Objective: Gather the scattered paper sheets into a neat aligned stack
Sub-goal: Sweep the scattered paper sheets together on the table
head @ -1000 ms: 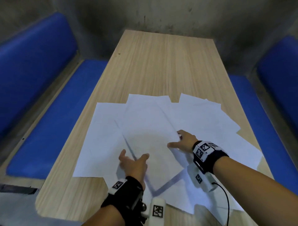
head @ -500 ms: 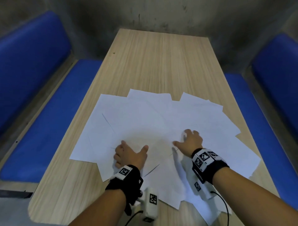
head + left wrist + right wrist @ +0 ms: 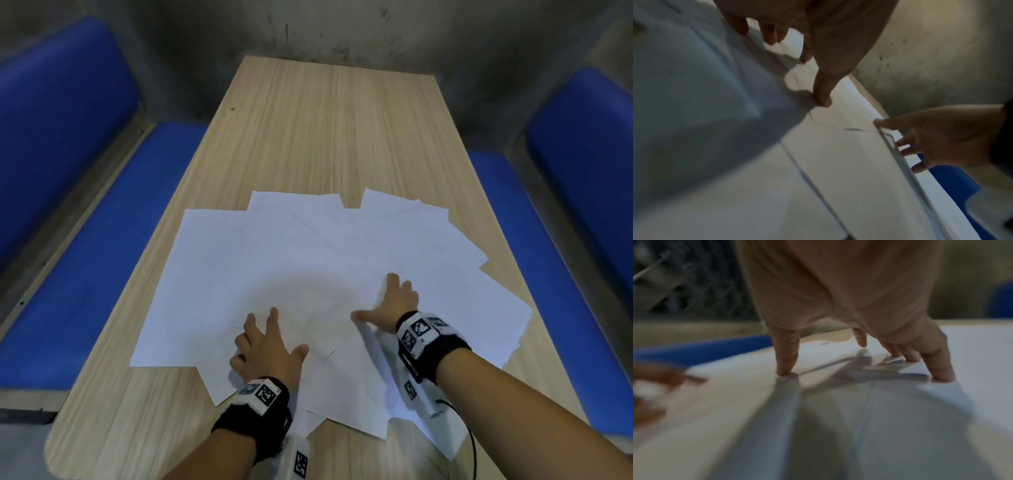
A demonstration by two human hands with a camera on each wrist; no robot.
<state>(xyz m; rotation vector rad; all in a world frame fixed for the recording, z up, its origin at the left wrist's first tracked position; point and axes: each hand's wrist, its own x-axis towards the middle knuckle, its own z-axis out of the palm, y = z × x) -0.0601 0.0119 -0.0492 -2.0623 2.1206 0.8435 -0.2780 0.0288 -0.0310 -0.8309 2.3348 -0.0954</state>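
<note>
White paper sheets (image 3: 308, 260) lie fanned and overlapping across the lower half of the wooden tabletop (image 3: 335, 130); its upper half is bare. Some lower corners hang past the near edge. The left hand (image 3: 267, 349) and right hand (image 3: 394, 308) press down on them, fingers spread wide. Both wrist views are blurred.

We see a light wood-grain counter (image 3: 329, 130) butting a stained grey concrete wall (image 3: 325, 31), with blue padded benches (image 3: 113, 260) along both long sides, under dim light.
</note>
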